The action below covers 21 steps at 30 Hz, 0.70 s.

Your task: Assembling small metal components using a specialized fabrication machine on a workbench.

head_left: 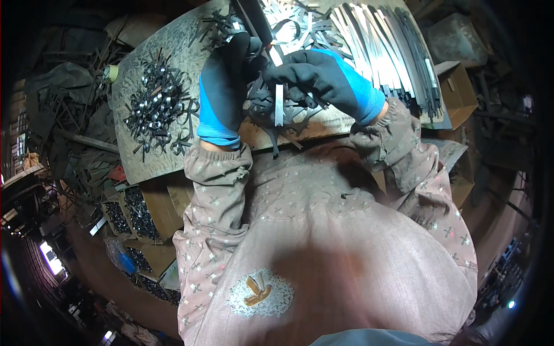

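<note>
Both of my hands wear black-palmed blue gloves and meet over the near part of the worktable (182, 43). The fingers of my right hand (317, 81) are closed on a narrow, shiny strip (279, 108), whose notched lower end hangs toward me. My left hand (226, 83) is curled beside it, close to a dark, flat, upright piece (253, 20) with a reddish spot at its lower end. What the left fingers grip is hidden by the glove. Beneath the hands lies a heap of short dark strips (262, 104), some poking over the table's near edge.
Curled strips form a pile (158, 106) on the table's left. Long straight strips (375, 49) lie side by side at the right. Cardboard boxes (164, 202) with small dark pieces stand below left; another box (460, 95) is beyond the right edge. Scrap clutters the far left.
</note>
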{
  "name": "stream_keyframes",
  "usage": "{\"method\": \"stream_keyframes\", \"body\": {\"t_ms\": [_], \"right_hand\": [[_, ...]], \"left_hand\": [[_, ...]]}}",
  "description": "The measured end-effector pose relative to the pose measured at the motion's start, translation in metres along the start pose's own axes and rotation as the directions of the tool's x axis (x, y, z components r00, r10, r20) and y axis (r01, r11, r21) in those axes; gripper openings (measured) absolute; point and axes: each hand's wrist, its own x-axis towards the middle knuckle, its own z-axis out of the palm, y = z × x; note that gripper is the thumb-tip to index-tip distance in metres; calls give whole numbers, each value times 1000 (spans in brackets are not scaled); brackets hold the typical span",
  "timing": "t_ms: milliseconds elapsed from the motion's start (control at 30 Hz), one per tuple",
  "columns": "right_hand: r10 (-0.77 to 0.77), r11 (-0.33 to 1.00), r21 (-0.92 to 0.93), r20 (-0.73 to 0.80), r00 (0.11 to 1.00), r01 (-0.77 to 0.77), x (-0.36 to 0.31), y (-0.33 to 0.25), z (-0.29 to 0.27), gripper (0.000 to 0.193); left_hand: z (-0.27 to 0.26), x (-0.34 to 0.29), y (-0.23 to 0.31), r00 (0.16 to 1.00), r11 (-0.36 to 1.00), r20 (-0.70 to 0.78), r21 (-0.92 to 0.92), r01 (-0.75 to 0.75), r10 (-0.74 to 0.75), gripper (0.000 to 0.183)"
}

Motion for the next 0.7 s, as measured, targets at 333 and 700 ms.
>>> {"method": "stream_keyframes", "body": {"t_ms": [333,700], "right_hand": [[397,911,218,-232,888,-350,-41,-20,37,29],[-555,679,-670,-198,808,302,-58,-35,30,30]], "left_hand": [[-20,-12,28,940,690,288,644,-331,183,11],[27,-74,67,992,933,-80,342,115,-92,13]]}}
